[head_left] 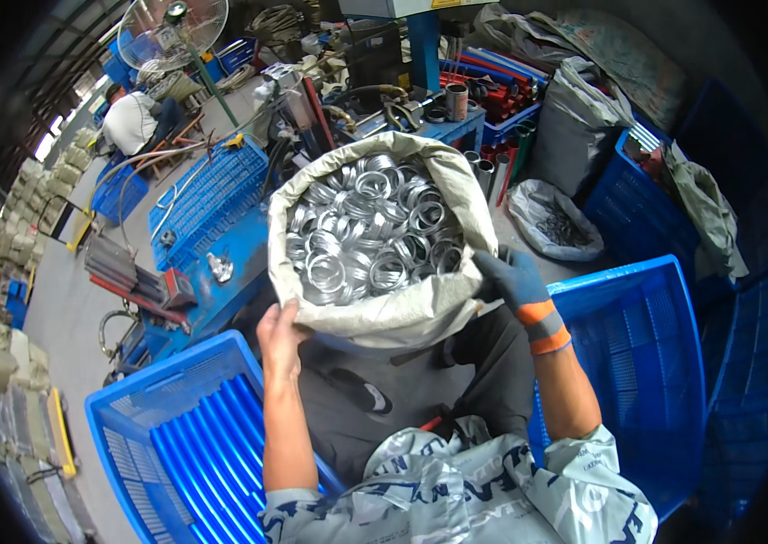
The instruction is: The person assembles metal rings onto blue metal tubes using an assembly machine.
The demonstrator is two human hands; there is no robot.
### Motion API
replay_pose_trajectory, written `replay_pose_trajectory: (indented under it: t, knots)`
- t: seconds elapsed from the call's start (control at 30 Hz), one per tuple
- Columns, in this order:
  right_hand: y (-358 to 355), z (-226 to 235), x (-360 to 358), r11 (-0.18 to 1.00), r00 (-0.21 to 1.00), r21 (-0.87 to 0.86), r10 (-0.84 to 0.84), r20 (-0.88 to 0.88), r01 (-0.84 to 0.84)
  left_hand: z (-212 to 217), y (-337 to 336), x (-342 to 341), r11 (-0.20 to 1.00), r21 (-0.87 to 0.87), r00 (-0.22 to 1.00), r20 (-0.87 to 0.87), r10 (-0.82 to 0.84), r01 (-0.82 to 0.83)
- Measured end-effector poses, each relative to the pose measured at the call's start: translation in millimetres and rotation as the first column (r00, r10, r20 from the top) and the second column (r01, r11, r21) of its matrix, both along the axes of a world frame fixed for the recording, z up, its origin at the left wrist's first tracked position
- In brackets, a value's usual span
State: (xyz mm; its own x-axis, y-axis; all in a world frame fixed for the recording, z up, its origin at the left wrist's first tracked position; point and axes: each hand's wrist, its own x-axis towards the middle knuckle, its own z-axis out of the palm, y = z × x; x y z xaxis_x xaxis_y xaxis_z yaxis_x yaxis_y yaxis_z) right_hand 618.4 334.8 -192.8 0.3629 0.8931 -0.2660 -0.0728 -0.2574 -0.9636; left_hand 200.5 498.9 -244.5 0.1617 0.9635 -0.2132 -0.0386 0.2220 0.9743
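Your bare left hand pinches the rolled rim of a pale woven sack at its near left corner, thumb on top, while your right hand, in a dark glove with an orange and grey cuff, grips the rim at the near right. The sack stands open in front of you, above your knees in the view, filled with shiny coiled metal rings. Blue plastic crates flank you: the left crate holds glossy blue tubes, and the right crate sits just beside your gloved wrist. Beyond the sack to the left, a blue workbench carries a perforated blue basket, close enough to crowd that side. To the right, a white bag of small metal pieces lies on the floor near a tall grey sack. Straight ahead, a can stands on another blue bench. Farther off at upper left, a person in a white top sits near a pedestal fan.
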Motion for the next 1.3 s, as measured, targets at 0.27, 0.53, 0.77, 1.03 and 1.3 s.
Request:
replay_pose_trajectory:
  t: [0.27,0.53,0.77,1.03,1.3]
  knots:
    - [24.2,-129.3,-61.0,0.815,0.141,0.252,0.21,-0.968,0.521,-95.4,-18.4,13.5,0.966,-0.26,0.427,0.874,0.233,0.003]
    - [-4.0,-54.3,-53.4,0.709,0.003,-0.401,-0.495,-0.869,0.58,-97.3,-25.2,14.1,0.96,-0.263,0.478,0.859,0.185,0.1]
    - [-178.3,-132.7,56.6,0.907,0.211,0.143,-0.241,0.947,0.396,-104.0,-9.2,14.1,0.91,-0.411,0.56,0.767,0.314,0.053]
    - [-208.0,-197.1,65.4,0.876,0.526,-0.288,0.046,0.849,0.388,-88.9,-17.7,35.1,0.923,-0.369,0.641,0.683,0.35,-0.111]
    - [-65.6,-170.7,118.5,0.924,0.536,-0.339,0.199,0.82,0.177,-105.6,-7.4,10.1,0.951,-0.309,0.664,0.706,0.246,-0.024]
